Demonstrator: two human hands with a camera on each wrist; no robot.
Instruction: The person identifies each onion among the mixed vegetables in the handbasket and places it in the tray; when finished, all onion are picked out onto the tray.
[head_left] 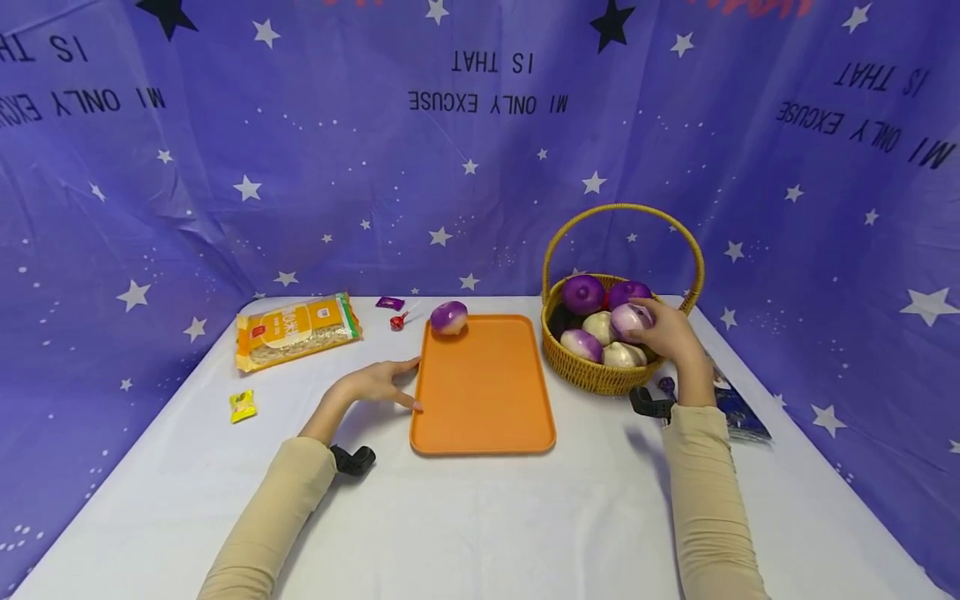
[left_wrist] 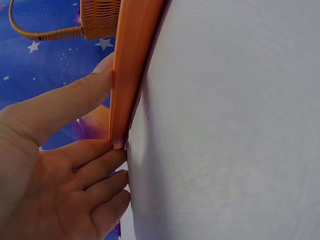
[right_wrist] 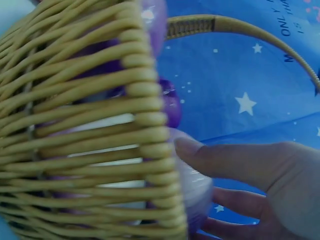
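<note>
An orange tray [head_left: 487,387] lies flat on the table with a purple-and-white turnip [head_left: 449,318] at its far left corner. My left hand [head_left: 377,383] is at the tray's left edge; in the left wrist view its thumb [left_wrist: 82,100] and extended fingertips touch the rim. To the right of the tray stands a wicker basket [head_left: 600,382] with a tall handle, holding several turnips and dark purple round vegetables [head_left: 582,294]. My right hand [head_left: 667,329] reaches over its right side and grips a pale purple turnip [head_left: 632,320] between thumb and fingers. Its underside is hidden.
On the left lie a yellow food bag [head_left: 300,332], a yellow wrapped candy [head_left: 242,406], a red lollipop [head_left: 397,322] and a purple wrapped candy [head_left: 390,302]. A dark glossy packet [head_left: 738,408] and a purple lollipop [head_left: 666,384] lie right of the basket. Starry cloth [head_left: 465,208] hangs behind.
</note>
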